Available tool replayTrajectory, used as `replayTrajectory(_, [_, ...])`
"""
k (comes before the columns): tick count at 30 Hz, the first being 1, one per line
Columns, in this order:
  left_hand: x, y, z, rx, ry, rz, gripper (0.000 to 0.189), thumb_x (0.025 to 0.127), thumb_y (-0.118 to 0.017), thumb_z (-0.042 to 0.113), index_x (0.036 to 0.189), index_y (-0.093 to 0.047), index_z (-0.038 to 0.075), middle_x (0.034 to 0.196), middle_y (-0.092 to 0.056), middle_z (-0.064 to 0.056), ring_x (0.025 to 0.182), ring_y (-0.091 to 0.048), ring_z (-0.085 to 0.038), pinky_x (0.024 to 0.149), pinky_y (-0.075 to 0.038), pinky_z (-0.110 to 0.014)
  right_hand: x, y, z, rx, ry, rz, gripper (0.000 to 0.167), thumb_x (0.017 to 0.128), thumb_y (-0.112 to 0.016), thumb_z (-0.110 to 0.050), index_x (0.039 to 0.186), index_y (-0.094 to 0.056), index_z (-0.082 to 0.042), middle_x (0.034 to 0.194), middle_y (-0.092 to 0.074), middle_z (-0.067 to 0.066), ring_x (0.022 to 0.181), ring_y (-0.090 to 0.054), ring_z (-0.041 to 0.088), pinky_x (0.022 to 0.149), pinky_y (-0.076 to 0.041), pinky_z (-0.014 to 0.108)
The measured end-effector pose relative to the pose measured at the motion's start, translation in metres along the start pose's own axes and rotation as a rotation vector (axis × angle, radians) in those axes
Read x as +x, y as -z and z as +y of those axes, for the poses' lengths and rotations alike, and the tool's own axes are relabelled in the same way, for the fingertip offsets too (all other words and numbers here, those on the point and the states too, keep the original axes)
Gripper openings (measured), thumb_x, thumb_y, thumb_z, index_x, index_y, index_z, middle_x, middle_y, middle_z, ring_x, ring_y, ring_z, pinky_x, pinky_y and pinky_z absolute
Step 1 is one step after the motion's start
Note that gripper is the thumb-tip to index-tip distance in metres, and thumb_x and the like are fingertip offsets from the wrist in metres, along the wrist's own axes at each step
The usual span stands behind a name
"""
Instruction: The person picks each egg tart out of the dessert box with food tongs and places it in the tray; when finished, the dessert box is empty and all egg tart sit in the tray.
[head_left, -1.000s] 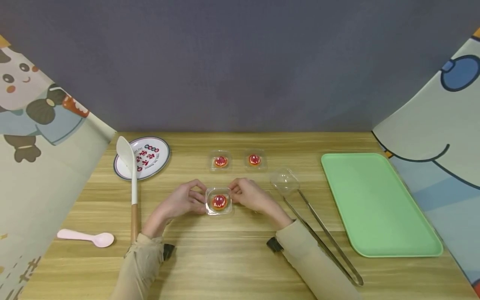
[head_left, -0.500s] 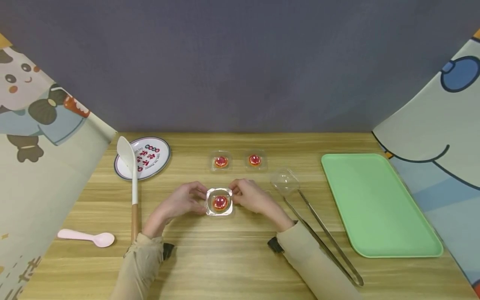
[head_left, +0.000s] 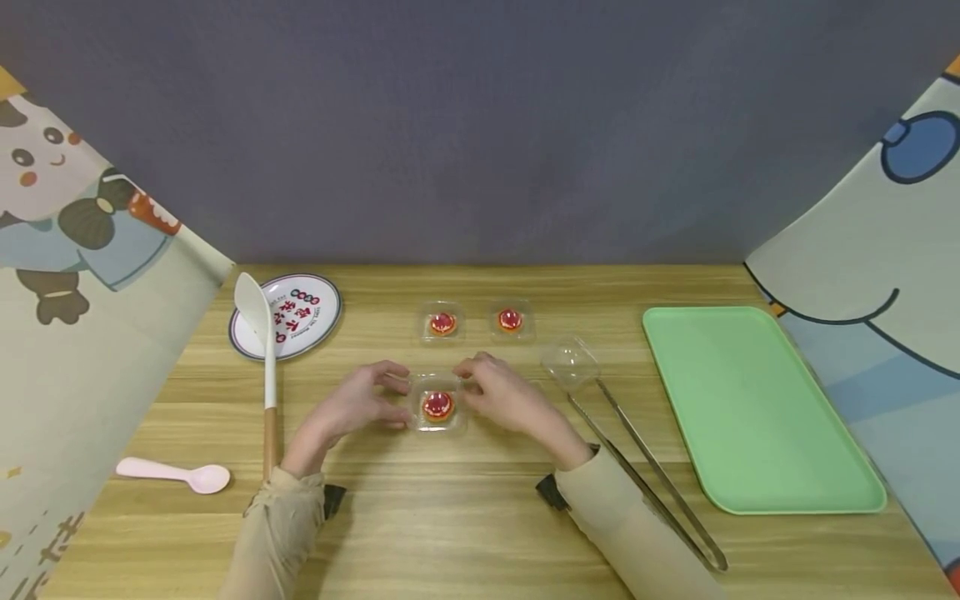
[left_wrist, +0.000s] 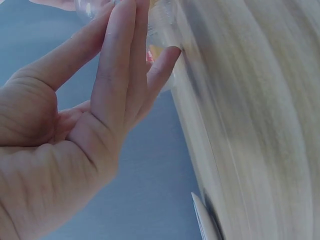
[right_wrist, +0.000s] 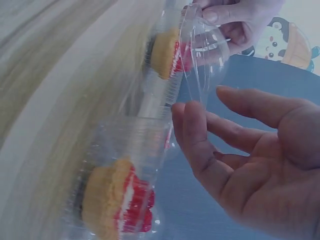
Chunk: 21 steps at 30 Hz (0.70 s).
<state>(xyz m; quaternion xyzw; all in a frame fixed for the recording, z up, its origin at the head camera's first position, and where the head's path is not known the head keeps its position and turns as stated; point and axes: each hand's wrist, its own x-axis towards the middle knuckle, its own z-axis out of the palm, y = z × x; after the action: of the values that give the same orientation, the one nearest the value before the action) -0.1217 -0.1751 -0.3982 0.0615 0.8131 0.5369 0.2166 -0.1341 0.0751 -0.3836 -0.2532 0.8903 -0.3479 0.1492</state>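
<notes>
Fingers of the left hand (head_left: pixel 362 398) run nearly straight toward one side of a small clear box (head_left: pixel 438 428); whether they pinch its rim or only touch it, I cannot tell. Those of the right hand (head_left: pixel 506 398) are loosely bent and grasp nothing, the thumb apart from the forefinger, tips close to the domed lid (right_wrist: pixel 212 55) on the opposite side. The box sits between both hands on the table (head_left: pixel 465 517), with one red-topped cake (head_left: pixel 438 406) inside; a second boxed cake (head_left: pixel 443 324) and a third (head_left: pixel 510 319) stand farther back. It should prove very light, its thin plastic springy and slick, likely to buckle under a hard squeeze, and the cake probably smears easily. The safest hold is likely the flat rim at two opposite sides, clear of the dome, with the base kept level. From the right wrist, the edges of lid and base seem not to meet all along, but glare and see-through walls make it hard to judge. The left fingertips are cut off at the top of the left wrist view, where the cake is mostly covered.
</notes>
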Motion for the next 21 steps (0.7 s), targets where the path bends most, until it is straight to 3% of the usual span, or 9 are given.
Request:
replayTrajectory(10, [-0.005, 0.005, 0.005, -0.077, 0.061, -0.019, 0.063, 0.089, -0.075, -0.016, 0.144, -0.045, -0.019, 0.137, -0.057, -0.041, 0.084, -0.076, -0.028, 0.078, -0.069, -0.036, -0.005, 0.003, -0.010, -0.008, 0.054, -0.013, 0.039, 0.102, -0.064, 0.004, 0.141, -0.060, 0.008, 0.113, -0.076, 0.016, 0.104, -0.073, 0.028, 0.095, -0.063, 0.040])
replayTrajectory(21, [-0.016, 0.021, 0.008, -0.075, 0.002, -0.025, 0.049, 0.091, -0.075, -0.010, 0.135, -0.054, -0.020, 0.132, -0.061, -0.037, 0.087, -0.076, -0.026, 0.081, -0.068, -0.035, -0.006, -0.001, -0.018, 0.015, 0.122, 0.004, 0.046, 0.103, -0.062, 0.005, 0.148, -0.053, 0.008, 0.112, -0.076, 0.015, 0.099, -0.073, 0.026, 0.086, -0.063, 0.030])
